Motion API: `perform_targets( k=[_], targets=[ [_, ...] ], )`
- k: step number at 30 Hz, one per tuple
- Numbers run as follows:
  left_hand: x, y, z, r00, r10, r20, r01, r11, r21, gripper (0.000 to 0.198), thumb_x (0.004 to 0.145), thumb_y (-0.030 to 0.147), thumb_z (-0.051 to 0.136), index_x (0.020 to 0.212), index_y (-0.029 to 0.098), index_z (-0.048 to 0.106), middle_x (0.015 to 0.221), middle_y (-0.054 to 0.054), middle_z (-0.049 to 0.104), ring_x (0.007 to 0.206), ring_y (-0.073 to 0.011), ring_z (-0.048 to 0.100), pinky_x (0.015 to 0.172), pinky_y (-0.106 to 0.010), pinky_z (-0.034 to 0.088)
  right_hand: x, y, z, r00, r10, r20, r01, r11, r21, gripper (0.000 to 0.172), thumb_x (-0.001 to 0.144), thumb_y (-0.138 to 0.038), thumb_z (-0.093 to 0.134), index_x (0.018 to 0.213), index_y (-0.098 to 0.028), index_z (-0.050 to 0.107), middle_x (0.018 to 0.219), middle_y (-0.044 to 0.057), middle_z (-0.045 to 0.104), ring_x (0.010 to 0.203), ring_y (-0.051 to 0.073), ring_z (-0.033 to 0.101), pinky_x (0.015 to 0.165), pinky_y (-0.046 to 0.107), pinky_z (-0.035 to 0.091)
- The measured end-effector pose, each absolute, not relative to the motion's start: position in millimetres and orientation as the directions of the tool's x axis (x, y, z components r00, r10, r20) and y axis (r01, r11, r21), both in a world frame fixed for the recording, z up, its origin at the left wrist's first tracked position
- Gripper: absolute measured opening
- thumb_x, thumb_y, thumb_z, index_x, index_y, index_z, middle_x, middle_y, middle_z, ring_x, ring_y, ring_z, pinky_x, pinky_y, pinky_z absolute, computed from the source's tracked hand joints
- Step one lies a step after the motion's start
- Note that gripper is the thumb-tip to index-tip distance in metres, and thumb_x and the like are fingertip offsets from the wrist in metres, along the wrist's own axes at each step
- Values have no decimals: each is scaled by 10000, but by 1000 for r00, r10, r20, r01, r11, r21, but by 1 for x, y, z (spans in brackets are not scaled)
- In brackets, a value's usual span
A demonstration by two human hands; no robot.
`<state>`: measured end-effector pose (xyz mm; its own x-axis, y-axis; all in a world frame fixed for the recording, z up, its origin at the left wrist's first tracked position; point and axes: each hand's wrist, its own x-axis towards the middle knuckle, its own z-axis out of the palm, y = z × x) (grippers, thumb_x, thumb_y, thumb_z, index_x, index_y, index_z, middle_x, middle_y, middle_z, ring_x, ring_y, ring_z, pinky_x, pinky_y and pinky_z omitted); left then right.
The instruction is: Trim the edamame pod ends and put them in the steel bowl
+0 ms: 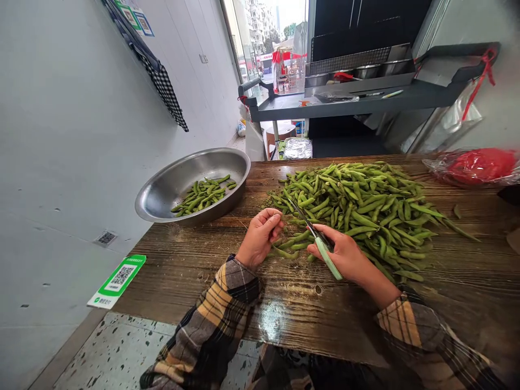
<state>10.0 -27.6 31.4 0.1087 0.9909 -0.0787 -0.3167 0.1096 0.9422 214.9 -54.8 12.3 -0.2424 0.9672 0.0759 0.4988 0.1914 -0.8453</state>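
My right hand (pixel 345 253) is wrapped round the pale green handle of a pair of scissors (pixel 327 259). Their dark blades point up and left over the near edge of a heap of green soybean pods (pixel 365 200). To the left of the blades is my left hand (pixel 262 235), thumb and fingers pinched together; whatever sits in the pinch is too small to make out. A few loose pods lie on the table just beside and below the left fingers. Further left, a wide steel basin (pixel 156 200) holds a small pile of pods (pixel 203 195).
The wooden table (pixel 195 260) carries a green QR-code card (pixel 119 280) at its left corner and a red bundle in clear plastic (pixel 481 165) at the right. Behind it stands a grey cart (pixel 284 108) with metal containers. A white wall (pixel 60 162) runs along the left.
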Motion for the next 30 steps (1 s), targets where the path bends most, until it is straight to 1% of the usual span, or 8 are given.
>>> perform_targets(
  k=[6,10,16,23,27,30],
  targets=[
    [10,-28,33,99,992,-73,-434,109,894,285,671,261,756,845,142,563,671,7,593,470,-32,411,385,-130,260,214,-56,14,-260,963,73,520,203,-830,611,745,-458,643,1251,-122,584,949,90,713,817,223,653,759,344,501],
    [12,-30,34,137,988,-66,-449,122,885,272,693,240,744,866,139,561,691,-7,614,478,-30,424,390,-124,263,213,-57,17,-258,965,57,523,189,-831,627,726,-448,652,1250,-110,582,938,89,707,800,221,650,740,340,499],
    [11,-30,34,135,989,-51,-468,109,877,265,699,236,742,871,148,561,693,-8,621,481,-34,429,394,-128,274,213,-58,20,-246,969,33,522,162,-837,638,722,-448,651,1262,-119,572,951,87,701,785,210,642,738,337,503],
    [15,-31,30,176,983,-48,-409,118,905,261,721,261,735,882,142,568,697,-14,632,476,-32,435,401,-132,272,212,-59,17,-263,961,81,515,210,-831,584,722,-410,661,1237,-145,592,937,72,709,802,211,643,758,343,502],
    [18,-33,29,191,979,-65,-375,134,917,272,719,275,741,882,138,572,678,-7,626,463,-28,428,407,-136,276,211,-59,16,-268,960,81,504,211,-838,592,734,-424,656,1243,-127,590,967,91,718,830,224,654,775,353,504],
    [18,-33,29,194,979,-66,-368,135,920,277,712,279,747,876,140,573,669,-2,621,460,-31,429,405,-142,273,212,-59,14,-256,958,131,485,244,-840,552,738,-435,660,1208,-149,626,1014,95,722,866,236,659,799,363,504]
  ],
)
